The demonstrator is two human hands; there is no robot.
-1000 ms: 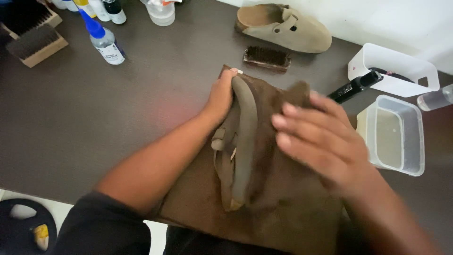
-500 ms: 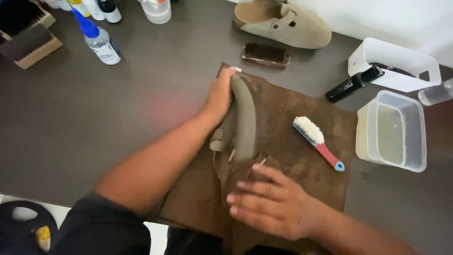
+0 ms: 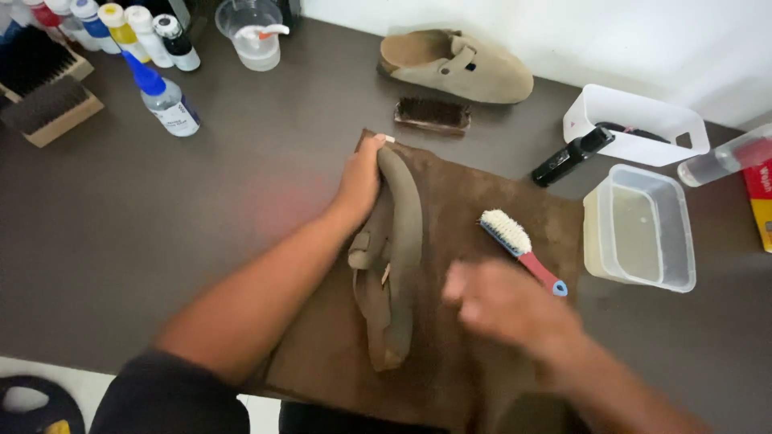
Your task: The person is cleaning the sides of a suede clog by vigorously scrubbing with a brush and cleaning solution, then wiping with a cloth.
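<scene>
Nearest me, the right hand (image 3: 503, 309) was a blur over the brown cloth (image 3: 482, 201), held flat with nothing in it; whether its fingers lay apart or together I could not tell. Just beyond its fingertips a brush (image 3: 521, 249) with pale bristles and a red handle lay on the cloth, close to the hand but apart from it.

To the left of that hand, a wet clog (image 3: 396, 257) stood on its side on the cloth, sole facing right. The left hand (image 3: 359, 181) gripped its far end, fingers curled tight over the edge of the sole.

Right of the cloth, on the dark table (image 3: 161, 217), sat a clear tub (image 3: 641, 237) of cloudy water. Behind it were a white bin (image 3: 635, 120), a black bottle (image 3: 569, 157) leaning at its front, and a clear bottle (image 3: 720, 161) lying near the edge of the view.

Past the cloth's far corner lay a dark brush (image 3: 432, 114), and behind that a dry tan clog (image 3: 457, 66) near the wall. Far left stood a spray bottle (image 3: 163, 95) with a blue top, a row of small bottles (image 3: 121, 28), a plastic cup (image 3: 251, 32) and two wooden brushes (image 3: 47, 92).
</scene>
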